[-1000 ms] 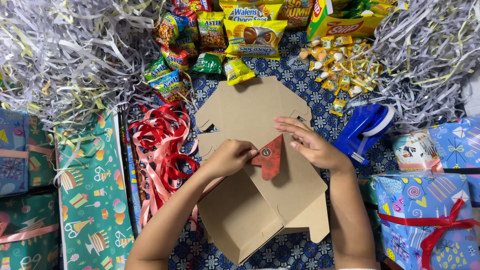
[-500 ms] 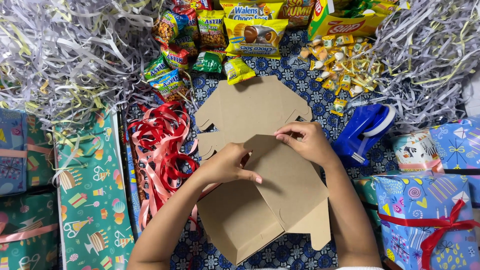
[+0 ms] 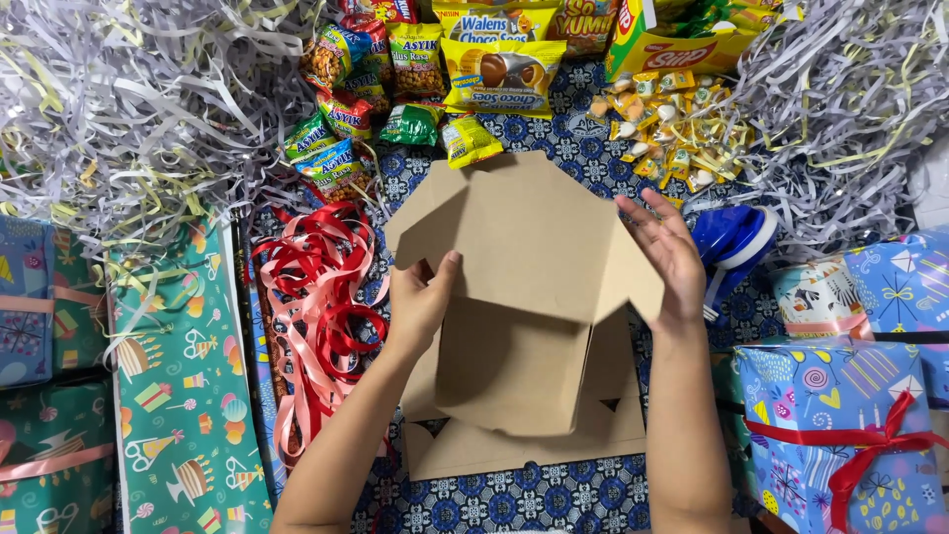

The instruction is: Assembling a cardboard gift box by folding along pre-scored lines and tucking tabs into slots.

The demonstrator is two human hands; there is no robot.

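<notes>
A brown cardboard box [image 3: 524, 297] is lifted over a blue patterned cloth, its flaps spread wide and its open side turned away from me. My left hand [image 3: 420, 302] grips its left wall, thumb on the outside. On the box's right edge rests my right hand [image 3: 667, 252], fingers spread along the flap. The inside of the box is hidden from view.
Snack packets [image 3: 499, 74] and small wrapped sweets [image 3: 662, 124] lie at the back. Red ribbon [image 3: 316, 297] is heaped on the left beside green gift wrap [image 3: 178, 396]. A blue tape dispenser [image 3: 732, 242] and wrapped presents [image 3: 840, 425] sit right. Shredded paper [image 3: 119, 99] surrounds everything.
The box was lying low with both hands folding its flaps; a red piece seen at first is gone from sight. Now the box is raised and turned, and the hands hold its two sides.
</notes>
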